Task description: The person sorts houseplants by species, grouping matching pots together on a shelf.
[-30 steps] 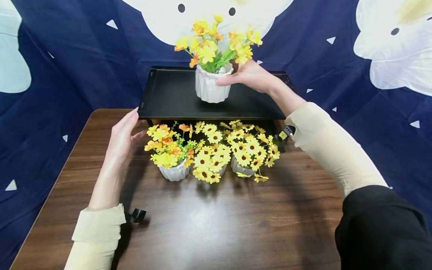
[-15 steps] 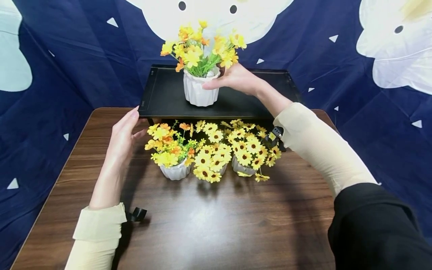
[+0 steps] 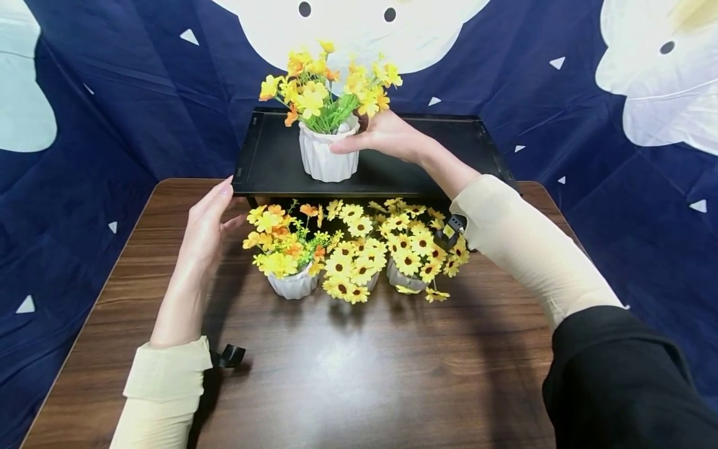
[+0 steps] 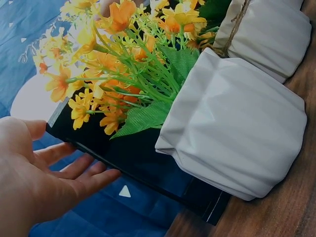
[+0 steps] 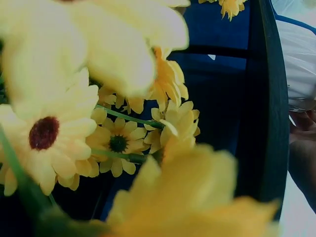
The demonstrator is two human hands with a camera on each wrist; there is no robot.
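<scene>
In the head view, my right hand (image 3: 387,137) grips a white fluted flower pot (image 3: 328,156) with yellow and orange flowers, thumb across its front and the fingers hidden behind. The pot is upright at the left half of a black stand's top (image 3: 421,168), its base near the front edge. My left hand (image 3: 204,227) holds the stand's left front corner, thumb at the top. The left wrist view shows that hand's fingers (image 4: 94,182) reaching the black edge beside a white pot (image 4: 242,123).
Below the stand's front edge stand a pot with yellow-orange flowers (image 3: 294,284) and two with dark-centred yellow daisies (image 3: 359,268), (image 3: 412,255). A brown wooden table (image 3: 336,374) bears them all. Behind hangs a dark blue cloth (image 3: 151,75) with white shapes.
My right hand has carried the flower pot left and a little toward me over the stand's top. My left hand has stayed at the corner.
</scene>
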